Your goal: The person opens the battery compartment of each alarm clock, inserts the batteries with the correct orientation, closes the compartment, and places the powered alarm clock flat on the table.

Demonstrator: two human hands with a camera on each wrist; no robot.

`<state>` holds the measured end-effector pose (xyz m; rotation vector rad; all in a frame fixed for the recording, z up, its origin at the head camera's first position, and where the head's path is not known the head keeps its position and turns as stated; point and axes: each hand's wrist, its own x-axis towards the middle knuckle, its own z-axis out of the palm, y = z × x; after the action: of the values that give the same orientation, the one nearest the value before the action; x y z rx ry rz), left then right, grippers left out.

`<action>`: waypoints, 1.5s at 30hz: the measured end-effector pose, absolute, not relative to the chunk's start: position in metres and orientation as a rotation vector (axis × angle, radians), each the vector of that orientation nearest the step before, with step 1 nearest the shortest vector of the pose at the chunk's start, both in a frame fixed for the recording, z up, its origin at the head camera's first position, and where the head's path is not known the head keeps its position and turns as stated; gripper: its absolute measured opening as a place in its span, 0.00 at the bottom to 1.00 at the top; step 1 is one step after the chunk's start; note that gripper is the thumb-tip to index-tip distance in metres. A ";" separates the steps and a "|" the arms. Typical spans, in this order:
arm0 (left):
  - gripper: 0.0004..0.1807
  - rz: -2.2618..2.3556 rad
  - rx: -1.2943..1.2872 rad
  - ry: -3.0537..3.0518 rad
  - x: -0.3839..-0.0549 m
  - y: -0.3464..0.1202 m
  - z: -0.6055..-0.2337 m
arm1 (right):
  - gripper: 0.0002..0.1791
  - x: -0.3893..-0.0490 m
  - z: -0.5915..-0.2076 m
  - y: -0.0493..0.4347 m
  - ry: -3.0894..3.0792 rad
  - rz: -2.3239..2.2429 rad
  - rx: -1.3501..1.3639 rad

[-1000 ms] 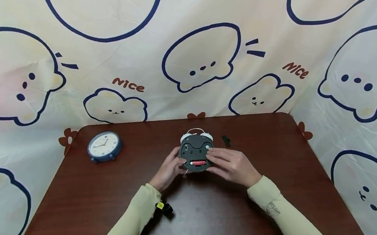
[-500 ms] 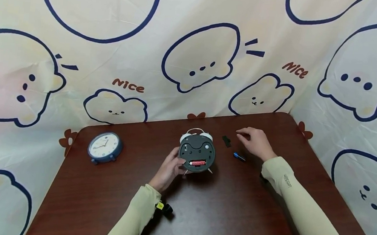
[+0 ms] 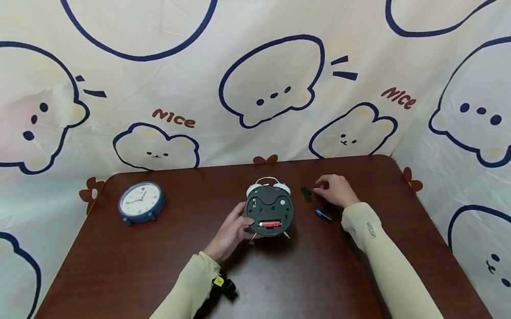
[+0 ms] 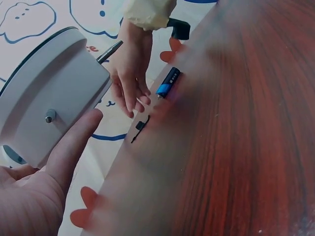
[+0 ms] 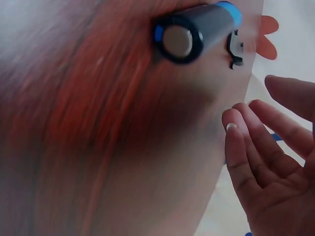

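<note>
My left hand (image 3: pixel 230 233) grips a twin-bell alarm clock (image 3: pixel 269 209) by its left side, with the dark back facing me. A red battery (image 3: pixel 270 223) lies in the uncovered compartment on that back. In the left wrist view, the white side of the alarm clock (image 4: pixel 54 93) rests against the fingers. Over the table's far right part is my right hand (image 3: pixel 336 190), its fingers loosely bent with nothing between them in the right wrist view. Just left of it lies a small dark battery cover (image 3: pixel 306 193). Closer to me lies a blue-and-black battery (image 3: pixel 323 215).
A round blue clock (image 3: pixel 141 201) with a white dial stands at the left of the brown table (image 3: pixel 288 296). Behind the table hangs a cartoon-printed cloth (image 3: pixel 257 144). A small dark camera (image 3: pixel 228 286) sits on the left wrist.
My right hand left the alarm clock and moved right, then drew slightly back toward the battery cover. The blue battery came into sight on the table. The left hand keeps holding the clock.
</note>
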<state>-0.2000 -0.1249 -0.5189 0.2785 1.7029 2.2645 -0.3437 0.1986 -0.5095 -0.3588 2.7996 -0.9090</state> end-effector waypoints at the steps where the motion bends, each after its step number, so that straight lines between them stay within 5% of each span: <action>1: 0.26 2.262 0.280 1.709 -0.200 -0.125 -0.519 | 0.15 -0.346 -0.510 0.196 2.782 -0.907 -0.343; 21: 0.26 2.311 0.278 1.642 -0.200 -0.125 -0.518 | 0.11 -0.362 -0.515 0.178 2.731 -0.743 -0.257; 45: 0.28 2.288 0.248 1.650 -0.201 -0.125 -0.519 | 0.07 -0.335 -0.486 0.182 2.796 -0.997 -0.463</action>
<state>-0.2012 -0.1254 -0.5186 0.2485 1.6505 2.2884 -0.3353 0.1819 -0.4856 -0.4633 2.7963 -0.9972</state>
